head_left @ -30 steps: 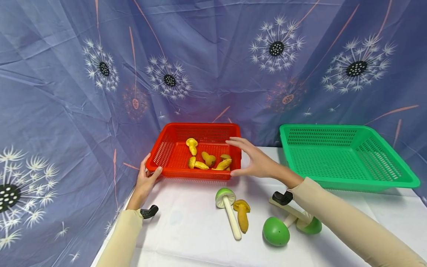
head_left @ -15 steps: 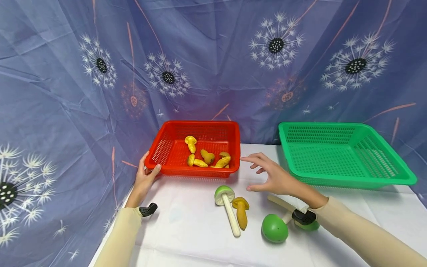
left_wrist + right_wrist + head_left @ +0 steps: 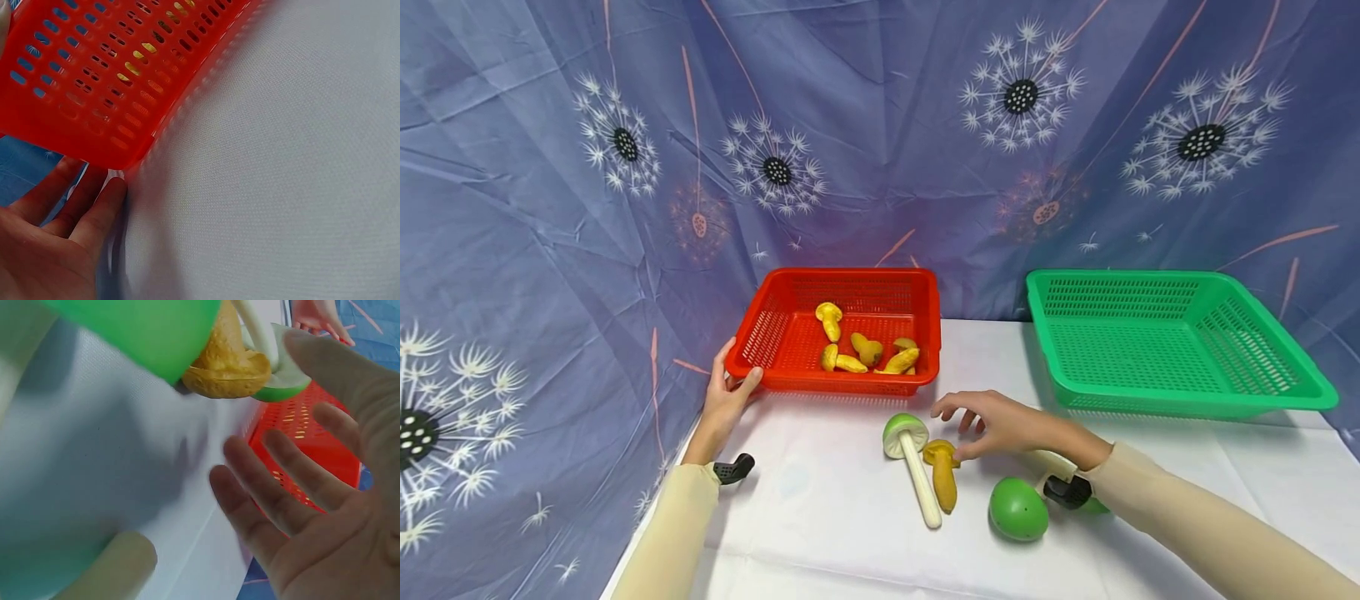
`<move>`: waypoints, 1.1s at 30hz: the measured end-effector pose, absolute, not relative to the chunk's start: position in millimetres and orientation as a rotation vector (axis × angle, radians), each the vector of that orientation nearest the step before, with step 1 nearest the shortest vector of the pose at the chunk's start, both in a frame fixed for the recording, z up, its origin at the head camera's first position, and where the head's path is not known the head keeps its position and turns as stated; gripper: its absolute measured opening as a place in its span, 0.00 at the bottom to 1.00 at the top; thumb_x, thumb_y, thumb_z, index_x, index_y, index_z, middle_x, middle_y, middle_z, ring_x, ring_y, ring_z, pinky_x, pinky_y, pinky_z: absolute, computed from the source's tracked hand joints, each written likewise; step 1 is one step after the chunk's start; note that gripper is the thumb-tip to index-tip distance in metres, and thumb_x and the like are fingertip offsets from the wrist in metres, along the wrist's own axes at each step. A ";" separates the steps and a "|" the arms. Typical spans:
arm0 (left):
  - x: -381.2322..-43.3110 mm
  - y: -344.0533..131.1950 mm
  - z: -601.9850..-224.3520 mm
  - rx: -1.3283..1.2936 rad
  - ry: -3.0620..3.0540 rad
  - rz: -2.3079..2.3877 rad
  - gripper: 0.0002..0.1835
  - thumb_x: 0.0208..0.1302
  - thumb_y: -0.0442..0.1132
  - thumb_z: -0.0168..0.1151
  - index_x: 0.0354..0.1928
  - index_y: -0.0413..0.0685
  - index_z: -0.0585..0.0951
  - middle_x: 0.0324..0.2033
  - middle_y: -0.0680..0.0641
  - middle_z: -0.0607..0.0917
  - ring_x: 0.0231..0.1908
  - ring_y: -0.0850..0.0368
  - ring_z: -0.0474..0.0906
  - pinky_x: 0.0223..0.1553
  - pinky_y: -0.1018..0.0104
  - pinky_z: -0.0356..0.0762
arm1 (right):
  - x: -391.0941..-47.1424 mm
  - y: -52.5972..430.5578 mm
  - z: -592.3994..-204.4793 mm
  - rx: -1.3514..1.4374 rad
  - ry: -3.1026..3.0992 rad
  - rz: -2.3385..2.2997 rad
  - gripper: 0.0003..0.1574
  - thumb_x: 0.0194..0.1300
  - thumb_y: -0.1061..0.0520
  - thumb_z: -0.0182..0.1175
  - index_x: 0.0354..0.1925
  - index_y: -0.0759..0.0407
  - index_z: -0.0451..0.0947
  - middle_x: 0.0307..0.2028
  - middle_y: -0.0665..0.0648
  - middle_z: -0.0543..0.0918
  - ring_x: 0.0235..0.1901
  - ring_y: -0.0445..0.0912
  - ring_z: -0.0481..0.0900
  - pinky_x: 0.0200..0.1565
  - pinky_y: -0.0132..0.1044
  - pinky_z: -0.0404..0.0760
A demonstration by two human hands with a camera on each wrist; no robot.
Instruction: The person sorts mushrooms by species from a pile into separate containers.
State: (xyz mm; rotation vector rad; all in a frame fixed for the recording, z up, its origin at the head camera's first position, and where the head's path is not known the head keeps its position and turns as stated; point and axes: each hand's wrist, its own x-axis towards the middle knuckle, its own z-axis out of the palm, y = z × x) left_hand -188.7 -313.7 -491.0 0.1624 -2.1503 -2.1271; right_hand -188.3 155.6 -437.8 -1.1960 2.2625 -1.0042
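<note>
Holding the right hand [image 3: 992, 423] low by one yellow mushroom [image 3: 945, 485], lying on the white tabletop [image 3: 805, 517] with its cap to the back and its stem to the front. Bending the right fingers [image 3: 950, 403] a little, loose with gaps between, gripping nothing. Pointing the thumb at the edge of the yellow cap; cannot tell if touching. Just left of that, can see a tall mushroom [image 3: 918, 477] with a green cap and a long white stem. To the right, can see a round green mushroom [image 3: 1018, 509], and past that another green mushroom [image 3: 1096, 507], partly hidden behind the right wrist. Gripping the near left corner of the red basket [image 3: 831, 381] with the left hand [image 3: 722, 412], thumb on the rim and fingers around the outside. Inside that basket, can see more yellow mushrooms [image 3: 850, 364], some in a bunch by the near right corner. Well apart on the right, can see a green basket [image 3: 1180, 393] with little holes. Wearing pale sleeves [image 3: 1217, 533]. Behind everything and down the left side, can see a blue cloth [image 3: 887, 125] with big white puffy flowers [image 3: 1021, 97].
</note>
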 end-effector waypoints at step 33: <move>-188.5 -315.1 -491.6 0.152 -2.141 -2.141 0.45 0.73 0.40 0.64 0.81 0.75 0.50 0.74 0.41 0.64 0.62 0.55 0.72 0.67 0.47 0.71 | -198.1 137.7 -441.6 -1.197 2.122 -0.742 0.29 0.58 0.72 0.70 0.54 0.49 0.82 0.42 0.50 0.84 0.34 0.40 0.81 0.42 0.36 0.83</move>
